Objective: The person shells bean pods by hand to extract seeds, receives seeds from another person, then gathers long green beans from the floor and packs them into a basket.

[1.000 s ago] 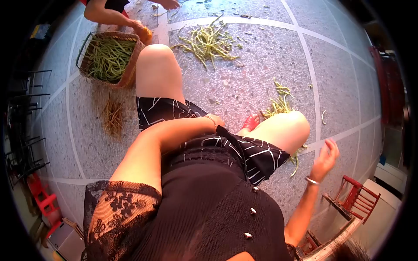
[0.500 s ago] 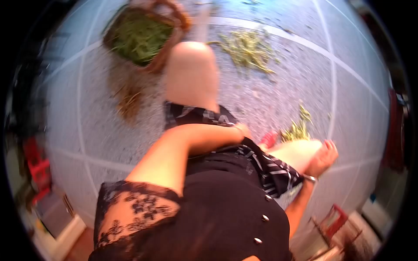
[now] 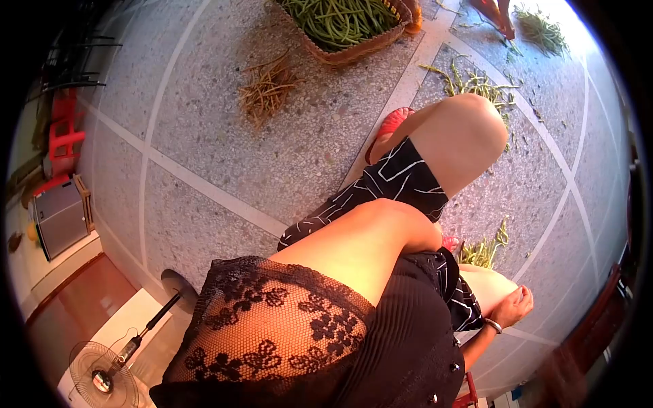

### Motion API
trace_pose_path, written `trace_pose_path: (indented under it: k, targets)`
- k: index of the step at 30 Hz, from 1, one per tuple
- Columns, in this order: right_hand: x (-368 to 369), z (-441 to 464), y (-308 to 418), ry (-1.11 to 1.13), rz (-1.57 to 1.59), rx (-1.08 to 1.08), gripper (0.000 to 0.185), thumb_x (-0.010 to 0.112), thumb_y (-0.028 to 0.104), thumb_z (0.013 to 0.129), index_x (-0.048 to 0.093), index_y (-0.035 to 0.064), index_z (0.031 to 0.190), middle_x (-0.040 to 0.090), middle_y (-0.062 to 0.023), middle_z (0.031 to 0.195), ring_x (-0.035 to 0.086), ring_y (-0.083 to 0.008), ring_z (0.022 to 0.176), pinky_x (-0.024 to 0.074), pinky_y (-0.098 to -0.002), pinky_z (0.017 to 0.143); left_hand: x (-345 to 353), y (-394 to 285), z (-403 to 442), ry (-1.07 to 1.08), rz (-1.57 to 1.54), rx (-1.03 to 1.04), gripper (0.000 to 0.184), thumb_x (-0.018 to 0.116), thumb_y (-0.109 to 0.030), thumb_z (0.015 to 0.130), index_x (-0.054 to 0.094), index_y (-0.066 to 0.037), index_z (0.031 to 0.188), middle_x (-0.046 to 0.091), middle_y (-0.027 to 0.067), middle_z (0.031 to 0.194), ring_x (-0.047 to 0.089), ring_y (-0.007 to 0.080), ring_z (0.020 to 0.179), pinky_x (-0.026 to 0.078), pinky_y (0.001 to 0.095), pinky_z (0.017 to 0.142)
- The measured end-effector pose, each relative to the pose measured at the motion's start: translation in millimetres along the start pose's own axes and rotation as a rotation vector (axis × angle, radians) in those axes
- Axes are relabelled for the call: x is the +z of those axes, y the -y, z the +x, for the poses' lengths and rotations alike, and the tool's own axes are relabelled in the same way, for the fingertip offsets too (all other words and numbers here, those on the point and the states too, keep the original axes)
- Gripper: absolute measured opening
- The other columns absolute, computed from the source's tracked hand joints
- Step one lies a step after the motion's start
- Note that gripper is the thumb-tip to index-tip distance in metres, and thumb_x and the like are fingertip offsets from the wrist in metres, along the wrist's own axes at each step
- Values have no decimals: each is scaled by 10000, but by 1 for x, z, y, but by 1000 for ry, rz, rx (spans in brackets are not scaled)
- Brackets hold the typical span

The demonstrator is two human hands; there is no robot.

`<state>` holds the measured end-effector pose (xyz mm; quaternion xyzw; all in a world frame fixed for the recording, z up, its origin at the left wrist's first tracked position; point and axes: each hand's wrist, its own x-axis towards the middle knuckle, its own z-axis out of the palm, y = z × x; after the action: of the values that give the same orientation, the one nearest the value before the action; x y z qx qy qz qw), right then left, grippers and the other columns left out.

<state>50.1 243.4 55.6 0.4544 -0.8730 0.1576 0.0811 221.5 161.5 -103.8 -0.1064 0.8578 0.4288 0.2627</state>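
My right hand (image 3: 515, 307) rests by my bent right knee (image 3: 491, 289), its fingers loosely bent and nothing visible in them. A bracelet (image 3: 493, 325) circles that wrist. My left arm (image 3: 354, 241) crosses over my lap, and the left hand is hidden beyond it. Close to my right knee, a small heap of pale green beans (image 3: 479, 253) lies on the floor. Another pale bean pile (image 3: 476, 85) is beyond my left knee (image 3: 476, 126). A woven basket (image 3: 340, 56) full of long green beans (image 3: 337, 24) stands at the top.
Brown dry stalks (image 3: 269, 88) lie on the speckled tile floor (image 3: 211, 163). Far right, green beans (image 3: 543, 30) lie near another person's feet or hands (image 3: 496, 17). A standing fan (image 3: 102, 377) and a red plastic stool (image 3: 66, 136) are on the left.
My view has swung left, so the basket and bean piles sit farther right and the fan shows. My left knee appears farther right; my right hand remains by the right knee.
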Motion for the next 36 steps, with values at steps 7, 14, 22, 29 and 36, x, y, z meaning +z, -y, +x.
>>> trace_pose_path:
  k: [7, 14, 22, 29, 36]
  targets:
    - [-4, 0, 11, 17, -104, -29, 188, 523, 124, 797, 578, -1, 926, 507, -143, 1032, 483, -272, 988, 403, -360, 849, 3, -6, 4, 22, 11, 35, 355, 489, -328, 764, 571, -101, 1024, 612, 99, 948, 597, 237, 847, 475, 382, 707]
    - [-7, 0, 21, -12, -164, -95, 168, 527, 106, 783, 582, -3, 899, 528, -139, 990, 489, -272, 960, 402, -368, 834, 2, -10, 8, 42, 31, 67, 374, 467, -324, 776, 541, -88, 1056, 600, 107, 972, 589, 240, 859, 468, 379, 721]
    - [-10, -2, 25, -30, -195, -102, 150, 530, 90, 776, 579, -5, 882, 543, -142, 969, 497, -283, 939, 396, -375, 832, 3, -8, 10, 74, 56, 74, 396, 442, -320, 789, 507, -74, 1092, 587, 116, 999, 581, 243, 874, 460, 377, 736]
    - [-10, -2, 22, -61, -200, -79, 112, 542, 88, 756, 573, 24, 842, 539, -133, 953, 497, -291, 935, 388, -382, 833, 1, -9, 27, 127, 125, 104, 416, 421, -317, 800, 478, -61, 1123, 575, 124, 1023, 573, 246, 886, 453, 374, 750]
    - [-14, -2, 32, -67, -223, -97, 119, 538, 107, 772, 564, 23, 853, 544, -128, 944, 503, -288, 914, 401, -372, 809, -6, -3, 33, 169, 156, 130, 436, 399, -313, 811, 448, -49, 1154, 563, 132, 1047, 566, 249, 898, 446, 372, 764]
